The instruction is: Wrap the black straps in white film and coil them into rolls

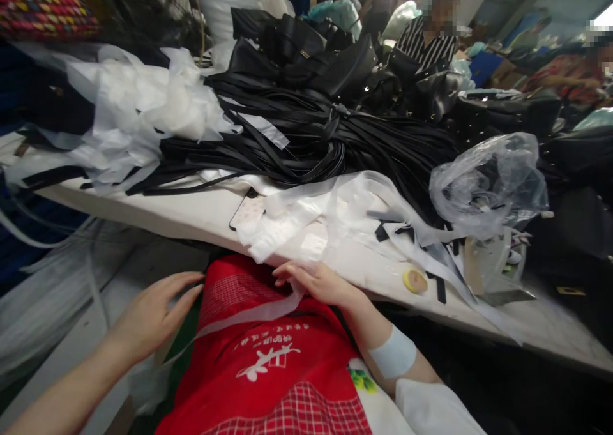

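My right hand [313, 283] is at the table's front edge, its fingers closed on a translucent white strip [253, 312]. That strip trails down and leftward across the red apron [282, 339]. My left hand [156, 313] hovers beside the apron's left side, thumb and fingers apart, with nothing visible in it. Just beyond the right hand, a loose heap of white strips [306, 221] lies on the white table [191, 211]. A phone [246, 211] in a pale case lies partly under the heap. Behind it stretches a tied bundle of long black straps [306, 144].
Crumpled white film [153, 96] covers the table's left end. Black bags [335, 64] are piled at the back. On the right are a clear plastic bag [493, 179] and a yellow-rimmed roll [414, 281]. A person in a striped top [426, 42] is behind.
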Tool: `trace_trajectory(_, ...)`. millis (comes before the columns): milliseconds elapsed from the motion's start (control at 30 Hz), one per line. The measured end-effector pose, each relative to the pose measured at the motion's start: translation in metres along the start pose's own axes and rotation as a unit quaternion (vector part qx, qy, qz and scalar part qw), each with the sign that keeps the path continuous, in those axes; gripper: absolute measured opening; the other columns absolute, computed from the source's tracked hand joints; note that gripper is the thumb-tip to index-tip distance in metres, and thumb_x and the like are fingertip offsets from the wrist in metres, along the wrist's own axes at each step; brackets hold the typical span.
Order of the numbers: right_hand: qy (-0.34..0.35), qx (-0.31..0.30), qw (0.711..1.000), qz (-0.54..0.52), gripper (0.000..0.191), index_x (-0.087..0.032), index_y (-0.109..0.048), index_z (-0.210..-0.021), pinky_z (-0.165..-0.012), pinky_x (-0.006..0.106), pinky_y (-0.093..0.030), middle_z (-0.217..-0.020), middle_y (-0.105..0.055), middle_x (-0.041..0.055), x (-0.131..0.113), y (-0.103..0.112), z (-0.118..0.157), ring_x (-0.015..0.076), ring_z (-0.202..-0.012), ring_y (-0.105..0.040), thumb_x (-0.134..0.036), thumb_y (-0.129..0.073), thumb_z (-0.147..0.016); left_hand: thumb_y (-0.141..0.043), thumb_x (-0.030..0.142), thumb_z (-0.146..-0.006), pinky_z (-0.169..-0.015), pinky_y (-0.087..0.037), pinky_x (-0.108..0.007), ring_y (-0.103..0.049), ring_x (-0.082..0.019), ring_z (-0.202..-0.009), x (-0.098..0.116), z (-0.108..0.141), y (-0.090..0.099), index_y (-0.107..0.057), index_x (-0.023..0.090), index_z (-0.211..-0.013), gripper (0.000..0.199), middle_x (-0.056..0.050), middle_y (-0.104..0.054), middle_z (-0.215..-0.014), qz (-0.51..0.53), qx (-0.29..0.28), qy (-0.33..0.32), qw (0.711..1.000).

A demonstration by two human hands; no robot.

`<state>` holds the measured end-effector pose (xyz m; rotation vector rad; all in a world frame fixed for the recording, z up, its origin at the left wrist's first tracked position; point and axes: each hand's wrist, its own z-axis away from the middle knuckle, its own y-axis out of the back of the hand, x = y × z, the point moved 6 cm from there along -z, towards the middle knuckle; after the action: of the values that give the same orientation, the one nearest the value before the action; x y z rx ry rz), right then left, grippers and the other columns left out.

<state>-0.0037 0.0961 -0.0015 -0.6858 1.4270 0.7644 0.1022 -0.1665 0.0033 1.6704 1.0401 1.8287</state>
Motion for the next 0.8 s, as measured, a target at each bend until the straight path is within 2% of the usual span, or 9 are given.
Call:
trace_trajectory(67, 0.026, -0.065, 0.997, 0.038, 0.034, -0.022, -0.070, -0.108, -0.083, 0.027, -0.053, -0.093, -0.074, 0.0013, -0.004, -0.025, 0.002, 0.0146, -0.088, -0.067, -0.035, -0.039, -0.100, -0.047, 0.056, -0.088, -0.095, -0.052, -0.042, -0.067, -0.028, -0.103, 0.042, -0.011, -0.046, -0.071, 0.023, -0.107, 0.046, -0.005, -0.073, -0.111, 0.104, -0.113, -0.036, 0.987)
trace_trajectory(133, 0.043, -0.072, 0.993, 0.088, 0.031, -0.021, -0.069, -0.107, -0.085, 0.028, -0.052, -0.096, -0.072, 0.0022, -0.004, -0.034, 0.005, 0.0160, -0.091, -0.066, -0.029, -0.040, -0.099, -0.048, 0.049, -0.090, -0.092, -0.054, -0.036, -0.066, -0.025, -0.104, 0.093, -0.020, -0.090, -0.070, 0.021, -0.113, 0.042, -0.007, -0.072, -0.115, 0.224, -0.220, -0.077, 0.946)
trace_trajectory(233, -0.002, -0.013, 0.990, 0.140, 0.025, -0.017, -0.069, -0.103, -0.082, 0.030, -0.051, -0.095, -0.070, 0.0044, 0.006, -0.017, 0.018, 0.0189, -0.089, -0.063, -0.028, -0.048, -0.094, -0.054, 0.041, -0.088, -0.083, -0.054, -0.034, -0.068, -0.023, -0.088, 0.140, -0.038, -0.122, -0.074, 0.016, -0.094, 0.033, -0.008, -0.075, -0.096, 0.311, -0.226, -0.068, 0.921)
trace_trajectory(333, -0.083, 0.109, 0.983, 0.126, 0.027, -0.016, -0.069, -0.100, -0.069, 0.028, -0.048, -0.086, -0.068, 0.0031, 0.013, 0.023, 0.042, 0.0167, -0.074, -0.060, -0.037, -0.068, -0.083, -0.060, 0.040, -0.086, -0.080, -0.052, -0.031, -0.066, -0.021, -0.082, 0.153, -0.055, -0.135, -0.074, 0.014, -0.089, 0.029, -0.006, -0.074, -0.088, 0.376, -0.283, -0.049, 0.881)
trace_trajectory(467, -0.054, 0.234, 0.969, -0.065, 0.028, -0.018, -0.070, -0.098, -0.063, 0.024, -0.043, -0.080, -0.064, 0.0004, 0.009, 0.061, 0.063, 0.0112, -0.066, -0.054, -0.040, -0.071, -0.080, -0.063, 0.044, -0.086, -0.082, -0.048, -0.030, -0.063, -0.018, -0.080, 0.158, -0.066, -0.144, -0.067, 0.014, -0.076, 0.031, -0.004, -0.068, -0.078, 0.509, -0.443, 0.000, 0.738)
trace_trajectory(533, -0.025, 0.245, 0.957, -0.151, 0.031, -0.020, -0.069, -0.106, -0.063, 0.023, -0.042, -0.077, -0.060, -0.0019, 0.009, 0.064, 0.061, 0.0091, -0.063, -0.051, -0.038, -0.072, -0.080, -0.062, 0.045, -0.087, -0.076, -0.048, -0.029, -0.062, -0.018, -0.072, 0.165, -0.062, -0.146, -0.055, 0.015, -0.061, 0.040, -0.002, -0.059, -0.064, 0.558, -0.499, 0.014, 0.663)
trace_trajectory(633, -0.027, 0.198, 0.957, -0.212, 0.047, -0.022, -0.066, -0.118, -0.066, 0.023, -0.044, -0.081, -0.060, -0.0019, 0.013, 0.054, 0.050, 0.0093, -0.067, -0.053, -0.035, -0.078, -0.074, -0.058, 0.045, -0.089, -0.061, -0.045, -0.027, -0.059, -0.016, -0.057, 0.174, -0.045, -0.157, -0.042, 0.018, -0.054, 0.047, 0.001, -0.047, -0.054, 0.569, -0.572, 0.032, 0.590)
trace_trajectory(733, -0.053, 0.166, 0.956, -0.235, 0.034, -0.019, -0.071, -0.102, -0.060, 0.022, -0.042, -0.076, -0.061, -0.0011, 0.022, 0.045, 0.045, 0.0100, -0.064, -0.052, -0.036, -0.079, -0.074, -0.057, 0.047, -0.088, -0.051, -0.042, -0.026, -0.057, -0.016, -0.049, 0.177, -0.029, -0.169, -0.037, 0.019, -0.054, 0.049, 0.002, -0.042, -0.050, 0.587, -0.617, 0.057, 0.521)
trace_trajectory(800, -0.048, 0.177, 0.956, -0.228, 0.022, -0.016, -0.071, -0.081, -0.055, 0.021, -0.037, -0.065, -0.058, -0.0021, 0.025, 0.047, 0.044, 0.0089, -0.058, -0.048, -0.036, -0.077, -0.075, -0.058, 0.048, -0.087, -0.052, -0.044, -0.026, -0.058, -0.017, -0.050, 0.174, -0.027, -0.174, -0.038, 0.019, -0.052, 0.049, 0.001, -0.043, -0.049, 0.601, -0.619, 0.069, 0.501)
